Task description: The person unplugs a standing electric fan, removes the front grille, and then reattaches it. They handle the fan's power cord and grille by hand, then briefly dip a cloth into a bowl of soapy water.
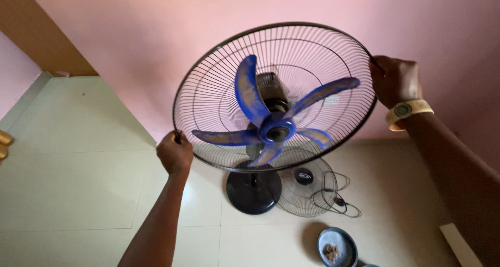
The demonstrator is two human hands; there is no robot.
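Observation:
A standing fan fills the middle of the view, with dusty blue blades (271, 122) and a black wire rear guard (224, 79) open at the front. My left hand (174, 153) grips the guard's lower left rim. My right hand (394, 79), with a yellow watch on its wrist, grips the upper right rim. The fan's round black base (253, 192) stands on the pale tiled floor below. The detached front grille (304, 189) lies flat on the floor beside the base.
A black power cord (339, 199) coils on the floor right of the grille. A small round dish (337, 247) with brownish bits sits near the bottom edge. A pink wall (130, 33) rises behind the fan. A pale board edge (461, 245) shows at the lower right.

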